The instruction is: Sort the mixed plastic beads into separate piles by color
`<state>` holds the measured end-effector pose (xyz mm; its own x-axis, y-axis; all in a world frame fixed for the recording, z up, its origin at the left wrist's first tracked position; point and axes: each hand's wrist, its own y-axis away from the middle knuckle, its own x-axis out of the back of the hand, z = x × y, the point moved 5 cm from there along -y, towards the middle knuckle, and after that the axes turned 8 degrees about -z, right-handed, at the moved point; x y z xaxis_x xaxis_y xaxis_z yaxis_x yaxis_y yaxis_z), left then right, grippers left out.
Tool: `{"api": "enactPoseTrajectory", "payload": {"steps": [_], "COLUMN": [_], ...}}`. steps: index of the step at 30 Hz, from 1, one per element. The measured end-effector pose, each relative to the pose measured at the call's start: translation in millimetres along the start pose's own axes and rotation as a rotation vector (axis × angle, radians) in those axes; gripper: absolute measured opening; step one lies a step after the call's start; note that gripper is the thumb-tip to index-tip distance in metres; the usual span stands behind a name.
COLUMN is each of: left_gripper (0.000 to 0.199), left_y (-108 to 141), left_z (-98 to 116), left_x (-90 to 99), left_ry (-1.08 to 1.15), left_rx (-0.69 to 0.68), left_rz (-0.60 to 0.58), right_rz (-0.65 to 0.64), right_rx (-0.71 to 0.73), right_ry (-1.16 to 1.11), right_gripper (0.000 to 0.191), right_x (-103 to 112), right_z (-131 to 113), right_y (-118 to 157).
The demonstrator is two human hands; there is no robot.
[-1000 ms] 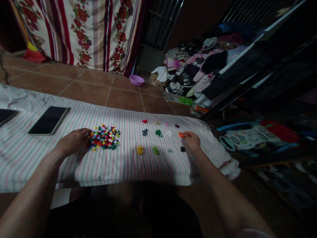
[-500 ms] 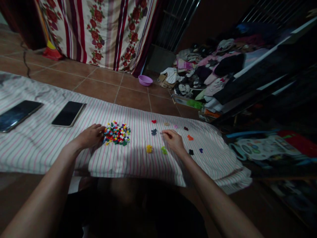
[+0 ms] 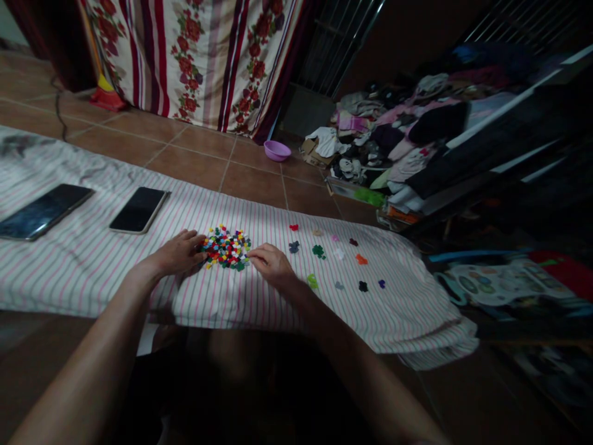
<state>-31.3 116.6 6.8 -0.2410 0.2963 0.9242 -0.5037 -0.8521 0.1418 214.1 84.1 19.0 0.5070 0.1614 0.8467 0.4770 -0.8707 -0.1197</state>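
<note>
A pile of tiny coloured cube-like pieces (image 3: pixel 227 248) lies on the striped cloth. Along the pile's left edge rests my left hand (image 3: pixel 181 252), its fingers loosely bent and apart. My right hand (image 3: pixel 272 262) is at the right edge, thumb and fingers pinched together at the outermost pieces; whatever lies between the tips is too small to name. Right of the pile are small groups sorted by colour: red (image 3: pixel 294 227), dark grey (image 3: pixel 294 247), green (image 3: pixel 319 251), white (image 3: pixel 339 253), orange (image 3: pixel 361 259), lime (image 3: pixel 312 281), black (image 3: pixel 363 286) and others. My right forearm hides some cloth.
The striped cloth (image 3: pixel 194 303) covers a long low surface. Two phones lie at its left, a larger one (image 3: pixel 46 211) and a smaller one (image 3: pixel 139 210). On the tiled floor beyond sit a purple basin (image 3: pixel 277 151) and a heap of clothes (image 3: pixel 389 133).
My right hand has moved left from the sorted groups to the pile's right edge, uncovering the green, white and light grey groups. My left hand stays by the pile. The view has shifted slightly.
</note>
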Motion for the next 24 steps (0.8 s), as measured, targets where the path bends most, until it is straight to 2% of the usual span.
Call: {"api": "enactPoseTrajectory", "payload": {"steps": [5,10,14,21,24], "left_gripper": [0.048,0.040,0.035,0.043,0.043], "left_y": [2.2,2.7,1.3,-0.3,-0.4], "left_z": [2.0,3.2,1.2,1.3,1.6], "left_x": [3.5,6.5,5.1,5.9,5.8], "left_ry": [-0.011,-0.001,0.022,0.024,0.027], "left_rx": [0.024,-0.013,-0.037,-0.023,-0.015], "left_rz": [-0.039,-0.006,0.014,0.009,0.006], "right_rz": [-0.161,-0.269,-0.281,-0.299,-0.285], "right_rx": [-0.066,-0.209,-0.276,-0.414,-0.404], "right_ry": [0.167,0.285,0.331,0.324,0.353], "right_gripper": [0.023,0.022,0.020,0.022,0.024], "right_x": [-4.9,0.2,0.4,-2.7,-5.1], "right_z": [-15.7,-26.1,-32.8,-35.9,-34.8], "right_y": [-14.0,-22.5,-27.4,-33.5,-34.3]}}
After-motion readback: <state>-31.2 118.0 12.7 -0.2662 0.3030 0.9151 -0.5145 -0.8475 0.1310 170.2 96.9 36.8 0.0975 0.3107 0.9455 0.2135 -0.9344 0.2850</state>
